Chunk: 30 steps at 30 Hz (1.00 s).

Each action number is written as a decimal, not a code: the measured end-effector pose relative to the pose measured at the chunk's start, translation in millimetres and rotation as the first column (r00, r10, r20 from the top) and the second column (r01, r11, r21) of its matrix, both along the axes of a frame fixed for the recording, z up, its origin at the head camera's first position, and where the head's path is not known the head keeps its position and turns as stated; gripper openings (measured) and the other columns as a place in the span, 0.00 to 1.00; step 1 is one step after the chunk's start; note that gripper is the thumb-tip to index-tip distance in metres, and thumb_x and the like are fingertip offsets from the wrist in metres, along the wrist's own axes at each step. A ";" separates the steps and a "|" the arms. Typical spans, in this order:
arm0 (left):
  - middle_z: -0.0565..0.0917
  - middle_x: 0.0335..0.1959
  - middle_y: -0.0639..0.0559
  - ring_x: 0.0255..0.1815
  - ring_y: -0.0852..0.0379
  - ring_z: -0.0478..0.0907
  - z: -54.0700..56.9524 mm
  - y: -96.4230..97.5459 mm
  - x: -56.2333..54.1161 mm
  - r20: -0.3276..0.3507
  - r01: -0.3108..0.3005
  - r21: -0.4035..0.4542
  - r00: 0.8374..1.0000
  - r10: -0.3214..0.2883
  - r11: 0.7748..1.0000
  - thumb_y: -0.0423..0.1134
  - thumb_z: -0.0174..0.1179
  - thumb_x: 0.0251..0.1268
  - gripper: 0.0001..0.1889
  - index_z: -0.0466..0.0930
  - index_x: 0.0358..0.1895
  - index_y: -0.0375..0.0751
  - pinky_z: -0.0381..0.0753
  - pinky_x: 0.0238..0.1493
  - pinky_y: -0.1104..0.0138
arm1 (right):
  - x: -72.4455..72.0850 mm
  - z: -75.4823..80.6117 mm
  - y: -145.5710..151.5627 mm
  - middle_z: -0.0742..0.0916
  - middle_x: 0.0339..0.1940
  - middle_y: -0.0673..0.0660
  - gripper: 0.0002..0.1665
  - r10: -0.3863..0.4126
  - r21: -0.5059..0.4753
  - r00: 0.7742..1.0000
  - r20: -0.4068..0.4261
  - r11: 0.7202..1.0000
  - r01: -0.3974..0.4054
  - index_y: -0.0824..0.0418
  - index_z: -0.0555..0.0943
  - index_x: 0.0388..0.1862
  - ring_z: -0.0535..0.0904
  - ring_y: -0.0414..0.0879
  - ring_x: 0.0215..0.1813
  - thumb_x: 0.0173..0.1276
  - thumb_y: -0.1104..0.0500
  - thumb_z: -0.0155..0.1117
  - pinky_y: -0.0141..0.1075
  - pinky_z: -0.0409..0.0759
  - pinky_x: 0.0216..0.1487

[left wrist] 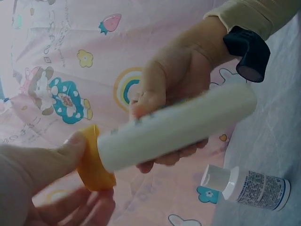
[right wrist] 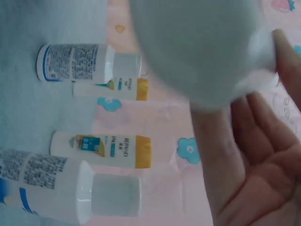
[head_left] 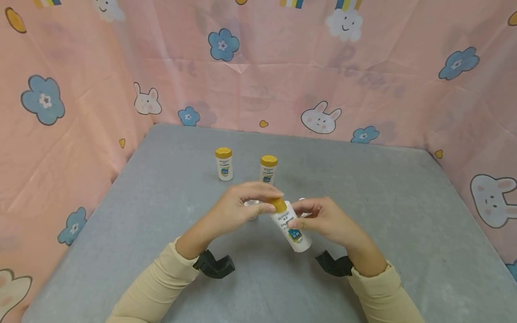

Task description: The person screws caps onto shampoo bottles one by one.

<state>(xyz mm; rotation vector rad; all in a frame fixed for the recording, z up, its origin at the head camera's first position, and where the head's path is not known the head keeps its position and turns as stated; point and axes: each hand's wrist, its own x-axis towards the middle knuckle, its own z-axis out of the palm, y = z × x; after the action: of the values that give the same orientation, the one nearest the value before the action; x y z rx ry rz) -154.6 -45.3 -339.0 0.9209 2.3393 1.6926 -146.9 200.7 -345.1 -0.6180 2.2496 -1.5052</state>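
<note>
A white bottle (head_left: pixel 298 237) with a yellow cap (head_left: pixel 278 205) is held tilted above the table, its cap toward the upper left. My left hand (head_left: pixel 238 204) pinches the cap between thumb and fingers. The bottle's body is gripped by my right hand (head_left: pixel 329 220), thumb across the label. In the left wrist view, the cap (left wrist: pixel 95 160) sits against the neck end of the bottle (left wrist: pixel 183 127); whether it is loose I cannot tell. The blurred bottle base (right wrist: pixel 202 52) fills the top of the right wrist view and hides part of the right hand (right wrist: pixel 249 160).
Two yellow-capped bottles (head_left: pixel 225 168) (head_left: pixel 268 171) stand upright behind the hands. Two white bottles with pale caps (right wrist: pixel 77 62) (right wrist: pixel 44 183) stand nearer, mostly hidden by the hands in the head view. Pink patterned cloth (head_left: pixel 258 80) surrounds the grey table (head_left: pixel 387 193).
</note>
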 end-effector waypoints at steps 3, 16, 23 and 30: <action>0.85 0.52 0.56 0.51 0.59 0.81 2.0 1.8 2.1 0.078 -0.114 -0.055 0.990 0.118 0.992 0.41 0.70 0.61 0.18 0.85 0.55 0.48 0.83 0.54 0.65 | 4.2 3.3 -6.3 0.88 0.41 0.63 0.19 -0.100 0.056 0.994 -0.045 0.993 0.103 0.69 0.85 0.50 0.85 0.44 0.38 0.64 0.59 0.72 0.35 0.85 0.40; 0.88 0.46 0.53 0.43 0.60 0.84 -2.6 9.3 2.7 0.126 -0.232 -0.065 0.963 0.239 0.970 0.42 0.74 0.56 0.19 0.86 0.51 0.44 0.86 0.45 0.70 | 11.3 2.3 -18.3 0.90 0.44 0.63 0.17 -0.201 0.087 0.967 -0.156 0.972 0.216 0.66 0.87 0.48 0.88 0.48 0.40 0.61 0.60 0.74 0.36 0.88 0.39; 0.88 0.44 0.51 0.41 0.60 0.82 -4.3 8.4 2.5 0.007 -0.198 -0.016 0.980 0.198 0.980 0.39 0.74 0.56 0.18 0.87 0.50 0.38 0.86 0.47 0.69 | 9.9 2.8 -15.6 0.90 0.44 0.62 0.17 -0.158 0.074 0.974 -0.165 0.982 0.172 0.66 0.86 0.49 0.87 0.46 0.40 0.62 0.60 0.73 0.35 0.87 0.39; 0.87 0.49 0.50 0.44 0.59 0.83 -4.1 6.2 3.0 0.009 -0.162 -0.018 0.987 0.162 0.987 0.39 0.73 0.58 0.19 0.86 0.53 0.39 0.86 0.51 0.59 | 6.6 1.1 -11.2 0.89 0.42 0.64 0.16 -0.131 0.063 0.984 -0.119 0.988 0.139 0.68 0.86 0.49 0.87 0.47 0.40 0.63 0.62 0.72 0.34 0.86 0.38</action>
<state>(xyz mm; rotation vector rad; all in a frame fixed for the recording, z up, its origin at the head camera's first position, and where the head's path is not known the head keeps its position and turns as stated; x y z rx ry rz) -151.6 -39.1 -343.1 0.7341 2.4784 1.7265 -140.3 189.5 -343.9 -0.5531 2.4661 -1.4780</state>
